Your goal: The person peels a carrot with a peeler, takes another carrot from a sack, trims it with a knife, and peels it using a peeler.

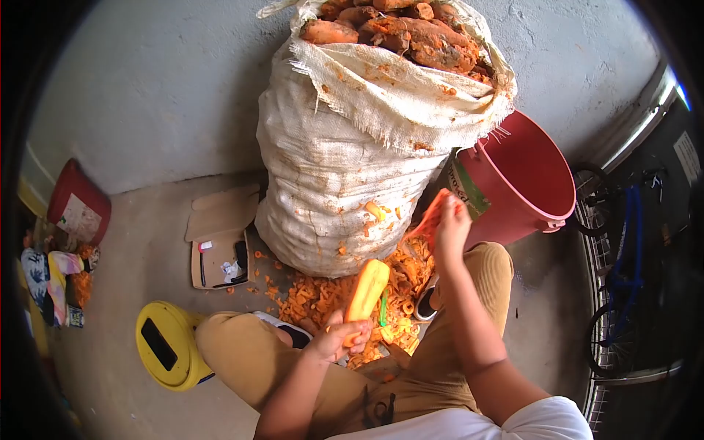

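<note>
My left hand (pixel 343 339) is wrapped round the lower end of a peeled orange carrot (pixel 369 289), which points up and away from me. To the right and higher up, my right hand (pixel 452 224) is closed on a thin red-orange object (pixel 433 217) beside the white sack; its exact nature is unclear. Below and between the hands, orange peelings (pixel 315 297) lie heaped on the floor, with a green-handled tool (pixel 383 308) among them. The white woven sack (pixel 337 161) stands in front of me, filled with unpeeled carrots (pixel 425 40).
A red bucket (pixel 513 176) leans right of the sack. On the left are an open cardboard box (pixel 213 257), a yellow bucket with a phone on its lid (pixel 183 359) and a red container (pixel 79 205). A blue bicycle (pixel 625 271) stands at the right.
</note>
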A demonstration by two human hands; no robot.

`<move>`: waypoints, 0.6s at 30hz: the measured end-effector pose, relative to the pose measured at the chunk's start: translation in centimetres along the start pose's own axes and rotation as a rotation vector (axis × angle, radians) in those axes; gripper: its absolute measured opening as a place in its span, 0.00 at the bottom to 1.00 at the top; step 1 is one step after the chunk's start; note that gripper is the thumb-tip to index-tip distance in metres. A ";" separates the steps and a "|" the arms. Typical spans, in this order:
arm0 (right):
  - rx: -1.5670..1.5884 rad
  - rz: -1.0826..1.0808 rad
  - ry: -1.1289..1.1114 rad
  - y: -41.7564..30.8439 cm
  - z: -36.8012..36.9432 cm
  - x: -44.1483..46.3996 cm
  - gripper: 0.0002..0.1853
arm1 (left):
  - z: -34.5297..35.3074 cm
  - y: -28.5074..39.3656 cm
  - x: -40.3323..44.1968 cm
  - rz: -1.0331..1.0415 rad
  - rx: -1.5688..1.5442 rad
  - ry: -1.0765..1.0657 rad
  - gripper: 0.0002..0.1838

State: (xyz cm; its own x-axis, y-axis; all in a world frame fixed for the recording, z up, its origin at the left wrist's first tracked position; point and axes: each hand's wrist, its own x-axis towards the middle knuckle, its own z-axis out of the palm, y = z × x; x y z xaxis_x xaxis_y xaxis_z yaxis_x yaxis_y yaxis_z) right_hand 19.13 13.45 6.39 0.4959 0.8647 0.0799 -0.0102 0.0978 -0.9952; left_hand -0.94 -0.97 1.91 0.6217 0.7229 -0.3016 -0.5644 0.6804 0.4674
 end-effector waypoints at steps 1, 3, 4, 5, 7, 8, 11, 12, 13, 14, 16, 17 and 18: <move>0.042 -0.057 -0.097 0.4 0.6 -1.7 0.14 | -0.1 -0.1 0.2 0.004 -0.030 0.001 0.10; -0.058 -0.029 -0.227 -0.5 2.2 -5.9 0.14 | -0.2 -0.2 0.5 0.010 -0.083 0.003 0.09; -0.106 -0.112 -0.199 1.7 2.4 -6.0 0.13 | -0.1 -0.2 0.5 0.015 -0.054 0.003 0.10; -0.155 -0.193 -0.171 3.7 2.6 -5.7 0.13 | 0.1 -0.3 0.4 -0.006 -0.033 -0.018 0.10; -0.049 -0.017 -0.017 1.0 2.2 -2.7 0.12 | 0.4 -0.5 0.1 -0.043 0.005 -0.059 0.10; -0.187 -0.323 0.146 2.4 1.9 -0.6 0.12 | 0.6 -0.4 0.1 -0.046 0.036 -0.076 0.10; 0.025 -0.101 0.292 1.7 -0.4 3.4 0.13 | 1.5 0.2 -0.8 -0.021 0.016 -0.085 0.09; 0.086 -0.085 0.217 1.0 -0.4 2.8 0.13 | 0.3 0.0 -0.6 -0.020 0.042 -0.129 0.09; 0.147 -0.068 0.141 -0.3 -0.2 1.7 0.13 | 0.1 -0.2 -0.3 -0.007 0.025 -0.098 0.09; 0.123 -0.041 0.039 -1.3 0.2 -0.1 0.14 | 0.2 -0.2 0.0 0.009 0.007 -0.067 0.09; 0.021 -0.070 -0.131 -0.1 1.6 -4.6 0.14 | -0.1 -0.5 0.5 0.009 -0.012 -0.031 0.09; -0.059 -0.124 -0.195 1.5 2.1 -6.1 0.13 | 0.1 -0.6 0.4 0.010 -0.014 -0.029 0.09; -0.174 -0.257 -0.165 2.0 2.3 -6.2 0.12 | 0.3 -0.6 0.3 0.011 -0.014 -0.028 0.10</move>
State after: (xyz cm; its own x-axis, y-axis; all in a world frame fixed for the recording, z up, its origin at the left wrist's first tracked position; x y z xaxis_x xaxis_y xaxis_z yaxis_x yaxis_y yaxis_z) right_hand 14.01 9.40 4.07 0.3160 0.8922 0.3227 0.2522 0.2489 -0.9351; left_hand -0.21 -1.22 1.80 0.6303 0.7267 -0.2733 -0.5786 0.6744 0.4587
